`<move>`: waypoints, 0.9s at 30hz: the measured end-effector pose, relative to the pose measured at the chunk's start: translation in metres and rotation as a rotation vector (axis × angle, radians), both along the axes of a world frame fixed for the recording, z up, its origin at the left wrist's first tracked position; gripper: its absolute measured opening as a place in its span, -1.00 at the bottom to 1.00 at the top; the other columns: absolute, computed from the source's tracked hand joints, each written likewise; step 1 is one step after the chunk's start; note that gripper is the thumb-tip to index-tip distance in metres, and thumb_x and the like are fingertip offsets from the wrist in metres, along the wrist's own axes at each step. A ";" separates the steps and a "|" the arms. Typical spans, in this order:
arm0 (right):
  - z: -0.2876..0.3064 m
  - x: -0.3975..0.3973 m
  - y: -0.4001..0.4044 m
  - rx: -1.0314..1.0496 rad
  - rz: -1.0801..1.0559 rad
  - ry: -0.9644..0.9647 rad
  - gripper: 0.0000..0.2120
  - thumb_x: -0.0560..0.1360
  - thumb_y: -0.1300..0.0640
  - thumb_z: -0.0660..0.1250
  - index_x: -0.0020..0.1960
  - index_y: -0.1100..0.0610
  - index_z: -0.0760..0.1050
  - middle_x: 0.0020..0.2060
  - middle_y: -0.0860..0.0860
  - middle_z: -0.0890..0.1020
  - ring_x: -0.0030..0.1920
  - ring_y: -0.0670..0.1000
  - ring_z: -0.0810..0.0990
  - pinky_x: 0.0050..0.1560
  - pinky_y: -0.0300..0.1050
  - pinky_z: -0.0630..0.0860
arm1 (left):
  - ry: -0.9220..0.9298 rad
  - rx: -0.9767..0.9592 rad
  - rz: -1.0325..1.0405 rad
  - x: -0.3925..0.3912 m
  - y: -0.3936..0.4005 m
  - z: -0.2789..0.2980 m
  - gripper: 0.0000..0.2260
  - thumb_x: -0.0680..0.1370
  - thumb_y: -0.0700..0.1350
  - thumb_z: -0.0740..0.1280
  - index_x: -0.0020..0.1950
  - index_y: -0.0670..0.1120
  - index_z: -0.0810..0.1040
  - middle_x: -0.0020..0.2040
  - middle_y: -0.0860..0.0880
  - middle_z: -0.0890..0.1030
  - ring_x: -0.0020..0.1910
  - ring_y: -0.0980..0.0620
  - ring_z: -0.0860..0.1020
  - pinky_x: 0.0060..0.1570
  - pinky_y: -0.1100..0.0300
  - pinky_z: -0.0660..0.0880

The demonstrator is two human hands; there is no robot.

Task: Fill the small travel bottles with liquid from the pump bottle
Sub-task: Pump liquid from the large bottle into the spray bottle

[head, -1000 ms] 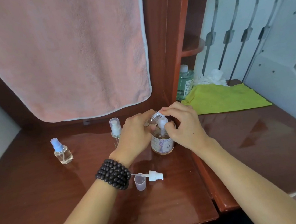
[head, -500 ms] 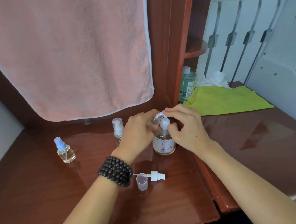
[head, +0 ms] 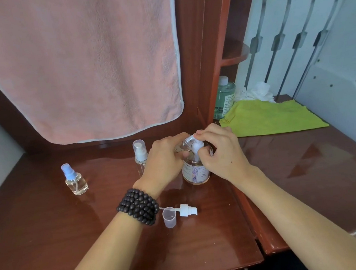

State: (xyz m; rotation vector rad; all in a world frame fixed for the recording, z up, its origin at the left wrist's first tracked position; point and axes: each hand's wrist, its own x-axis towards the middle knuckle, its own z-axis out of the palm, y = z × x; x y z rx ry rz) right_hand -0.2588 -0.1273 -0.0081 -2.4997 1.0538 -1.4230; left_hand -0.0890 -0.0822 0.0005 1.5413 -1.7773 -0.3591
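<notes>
From the head camera, the pump bottle (head: 196, 172) stands upright on the dark wooden desk (head: 51, 236), a little right of the view's centre, its white pump head (head: 196, 146) showing between both hands. The left hand (head: 164, 160), with a dark bead bracelet (head: 138, 203) on its wrist, has its fingers curled around a small clear travel bottle (head: 187, 141), tilting it so the threaded neck points toward the pump's nozzle. The right hand (head: 220, 152) has its fingers bent and pinched at the top of the pump head and the travel bottle's mouth — how hard it presses cannot be told. At about nine o'clock from the pump bottle, just beyond the left hand, a tall capped travel bottle (head: 141, 156) stands upright; farther out the same way sits a squat spray bottle (head: 75, 180) with a pale blue nozzle. At six o'clock, near the bracelet, a loose white pump top (head: 187, 209) lies on its side, its tube resting across a small clear cap (head: 170, 217). At twelve to ten o'clock a pink towel (head: 82, 68) hangs — at two o'clock lie a green cloth (head: 269, 117) and a green-tinted bottle (head: 224, 99).
</notes>
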 end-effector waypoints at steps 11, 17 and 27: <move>0.004 0.000 0.000 -0.027 0.002 -0.019 -0.66 0.29 0.38 0.25 -0.03 0.24 0.69 -0.13 0.06 0.66 0.01 -0.14 0.60 0.03 0.03 0.45 | -0.026 -0.002 -0.033 0.002 0.000 0.006 -0.71 0.45 -0.17 0.39 0.10 0.13 0.58 -0.15 0.07 0.67 -0.09 0.00 0.60 -0.02 -0.08 0.56; 0.000 0.001 0.000 0.002 -0.014 0.000 -0.68 0.28 0.37 0.26 -0.05 0.24 0.69 -0.18 0.04 0.64 0.03 -0.15 0.60 0.01 -0.05 0.40 | -0.009 0.005 -0.013 -0.001 0.000 0.000 -0.70 0.43 -0.18 0.38 0.12 0.11 0.58 -0.14 0.05 0.70 -0.06 -0.04 0.64 0.01 -0.07 0.57; 0.008 0.001 0.003 -0.009 -0.002 -0.038 -0.63 0.35 0.24 0.17 0.01 0.23 0.69 -0.09 0.04 0.67 0.02 -0.15 0.59 0.06 -0.10 0.39 | -0.015 -0.016 -0.025 0.002 0.000 0.010 -0.70 0.48 -0.21 0.41 0.11 0.14 0.58 -0.20 0.11 0.64 -0.18 0.08 0.55 -0.02 -0.04 0.55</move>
